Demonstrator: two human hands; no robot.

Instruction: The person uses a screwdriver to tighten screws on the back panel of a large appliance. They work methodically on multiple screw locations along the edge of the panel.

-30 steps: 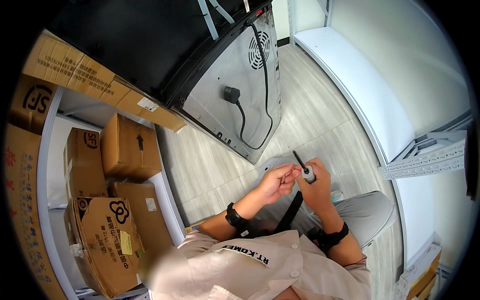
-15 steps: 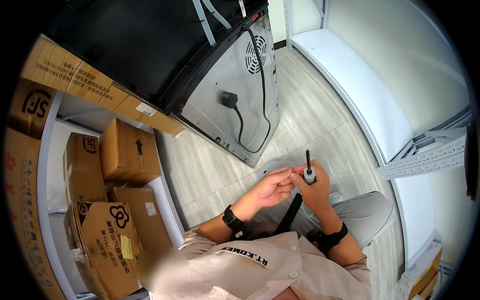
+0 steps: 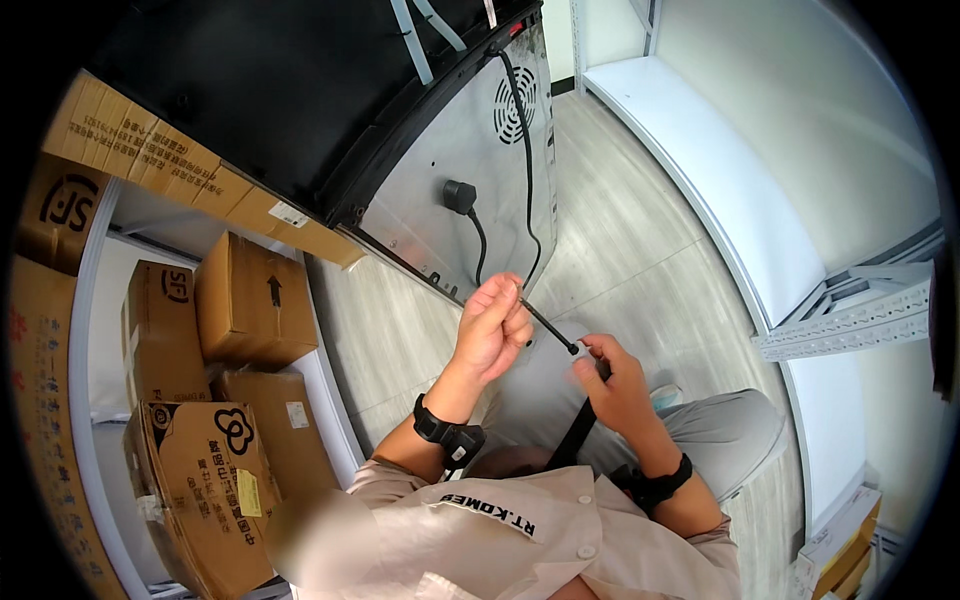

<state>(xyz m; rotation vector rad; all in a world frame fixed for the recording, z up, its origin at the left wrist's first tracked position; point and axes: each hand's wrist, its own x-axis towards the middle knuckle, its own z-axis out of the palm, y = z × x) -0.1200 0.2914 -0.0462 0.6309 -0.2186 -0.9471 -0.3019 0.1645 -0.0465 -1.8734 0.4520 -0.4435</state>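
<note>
My right hand [image 3: 614, 388] is closed around the handle of a screwdriver [image 3: 550, 327], whose dark shaft slants up and left. A pale grey collar shows where the shaft meets the handle; the fingers cover most of the rest. My left hand [image 3: 488, 332] is raised at the shaft's tip, thumb and forefinger pinched together there. Whether a small part sits in that pinch is too small to tell. Just beyond the left hand stands an appliance [image 3: 420, 225] with a black face and a bare metal side panel. Its black plug [image 3: 459, 196] and power cord [image 3: 527, 150] lie against the panel.
Cardboard boxes [image 3: 255, 300] fill a white shelf at the left, and a long carton [image 3: 150, 150] lies beside the appliance. White metal shelving [image 3: 700, 170] runs along the right. Pale wood-look floor [image 3: 620, 240] lies between. My grey-trousered leg [image 3: 720, 430] is bent below my right hand.
My left hand has moved up and left, to the screwdriver's tip. The screwdriver has swung from upright to slanting left, and my right hand has dropped slightly.
</note>
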